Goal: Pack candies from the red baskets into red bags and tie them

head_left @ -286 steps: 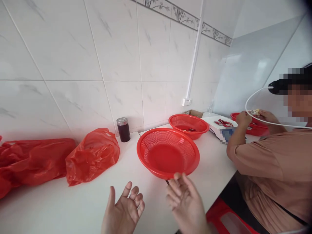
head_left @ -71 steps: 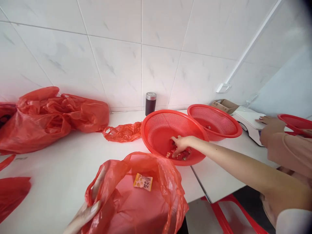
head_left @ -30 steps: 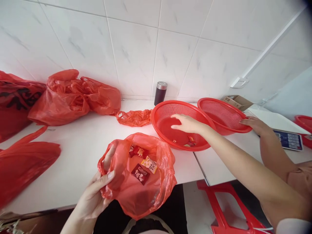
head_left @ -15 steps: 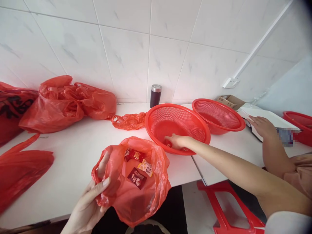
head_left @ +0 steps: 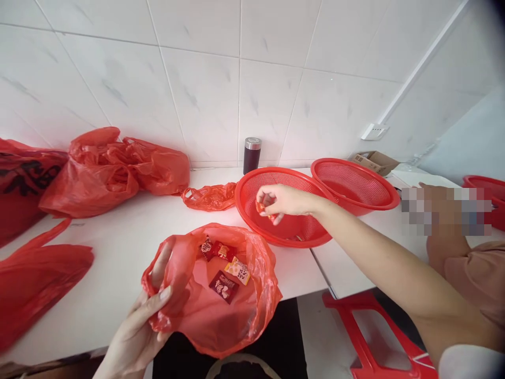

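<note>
I've got a thin, see-thru red bag (head_left: 226, 323) in my L hand (head_left: 138, 318), mouth open twd cam. 4 wrapped pkts inside: dark-red pkt (head_left: 224, 287) w/ white print, yellow-&-white pkt (head_left: 237, 270), bright-red pkt (head_left: 223, 251), black-white-red pkt (head_left: 205, 247) just beside it. R hand (head_left: 276, 204) pinches red-orange wrapped stuff (head_left: 260, 207), count unclear, over near red mesh basket (head_left: 284, 178); contents at btm too small to ID.

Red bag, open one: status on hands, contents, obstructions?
Left hand gripping red bag, mouth open. Four packets visible inside. Right hand at nearer basket, holding at least one red packet. Nothing seen blocking bag's mouth.
</note>
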`<state>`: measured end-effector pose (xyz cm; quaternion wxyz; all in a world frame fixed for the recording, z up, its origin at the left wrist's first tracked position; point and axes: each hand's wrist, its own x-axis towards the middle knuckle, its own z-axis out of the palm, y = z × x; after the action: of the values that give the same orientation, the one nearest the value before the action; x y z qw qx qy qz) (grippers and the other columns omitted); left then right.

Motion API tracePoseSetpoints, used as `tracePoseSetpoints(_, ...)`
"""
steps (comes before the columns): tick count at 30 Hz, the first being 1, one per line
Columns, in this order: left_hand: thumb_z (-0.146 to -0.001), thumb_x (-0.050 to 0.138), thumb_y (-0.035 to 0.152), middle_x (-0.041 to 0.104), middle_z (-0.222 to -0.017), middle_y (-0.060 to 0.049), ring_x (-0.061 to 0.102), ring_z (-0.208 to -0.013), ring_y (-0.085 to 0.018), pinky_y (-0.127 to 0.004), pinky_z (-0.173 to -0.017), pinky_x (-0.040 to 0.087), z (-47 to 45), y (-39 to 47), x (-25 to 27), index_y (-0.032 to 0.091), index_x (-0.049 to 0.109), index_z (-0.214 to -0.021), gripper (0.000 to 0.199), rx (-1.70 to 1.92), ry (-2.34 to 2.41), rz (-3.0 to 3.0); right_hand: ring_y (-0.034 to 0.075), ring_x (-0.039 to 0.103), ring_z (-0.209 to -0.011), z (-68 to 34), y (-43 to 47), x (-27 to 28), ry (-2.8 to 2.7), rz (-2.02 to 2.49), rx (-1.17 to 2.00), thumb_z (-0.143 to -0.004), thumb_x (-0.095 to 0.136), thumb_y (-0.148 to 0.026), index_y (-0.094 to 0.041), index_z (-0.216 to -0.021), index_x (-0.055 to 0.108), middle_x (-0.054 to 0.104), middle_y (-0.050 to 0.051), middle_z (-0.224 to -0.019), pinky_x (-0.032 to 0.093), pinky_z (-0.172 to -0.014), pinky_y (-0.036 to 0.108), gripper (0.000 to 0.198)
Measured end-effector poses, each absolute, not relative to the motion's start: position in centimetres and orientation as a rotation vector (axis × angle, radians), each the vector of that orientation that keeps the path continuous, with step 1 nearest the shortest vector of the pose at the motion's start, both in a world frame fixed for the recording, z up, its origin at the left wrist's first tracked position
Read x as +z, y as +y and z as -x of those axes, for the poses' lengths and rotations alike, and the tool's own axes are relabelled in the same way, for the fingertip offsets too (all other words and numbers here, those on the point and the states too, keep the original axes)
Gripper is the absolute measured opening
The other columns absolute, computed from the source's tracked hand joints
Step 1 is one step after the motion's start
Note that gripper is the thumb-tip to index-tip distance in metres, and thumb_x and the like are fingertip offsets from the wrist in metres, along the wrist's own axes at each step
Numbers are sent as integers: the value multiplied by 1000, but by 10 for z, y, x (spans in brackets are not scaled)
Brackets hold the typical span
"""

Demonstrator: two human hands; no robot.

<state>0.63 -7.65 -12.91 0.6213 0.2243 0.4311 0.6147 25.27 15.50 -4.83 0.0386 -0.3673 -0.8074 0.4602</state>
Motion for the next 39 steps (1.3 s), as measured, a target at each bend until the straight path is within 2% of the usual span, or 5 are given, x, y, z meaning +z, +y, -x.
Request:
tracePoseSetpoints(4,-77,75,33,50,-53,10,34,-35,-1,-10,-36,38,-5,-72,-121,43,29,-146,84,1355,1009,-613,13,63,-79,-203,92,-48,-2383,750,1640,-83,65,-27,-21,-98,51,60,2,-99,56,-67,28,21)
tracePoseSetpoints(15,-79,71,40,42,-46,11,27,-38,-3,-12,-40,36,18,-87,-127,37,22,-150,86,1277,1034,-643,24,55,-111,-243,140,-69,-2706,1312,604,-91,49,-38,-25,-119,50,56,9,-121,44,-90,38,31)
tracePoseSetpoints(21,-76,74,34,41,-46,10,31,-38,-3,-13,-40,38,10,-81,-127,35,35,-145,80,1324,1020,-647,22,62,-62,-298,174,-119,-3071,1922,1045,-67,72,-26,-17,-82,60,62,4,-71,45,-54,31,21)
tracePoseSetpoints(32,-68,81,28,50,-46,7,41,-35,-4,-13,-38,41,8,-85,-128,34,49,-137,77,1419,1094,-577,13,62,-67,-283,190,-104,-2823,1478,1263,-76,59,-16,-19,-79,45,62,2,-86,44,-57,23,15)
tracePoseSetpoints(39,-72,78,28,71,-98,-3,62,-61,-11,-17,-54,52,12,-78,-122,33,55,-132,64,1511,1160,-556,12,60,-76,-219,113,-60,-2363,633,1244,-89,53,-27,-21,-83,38,59,0,-88,47,-65,24,17)
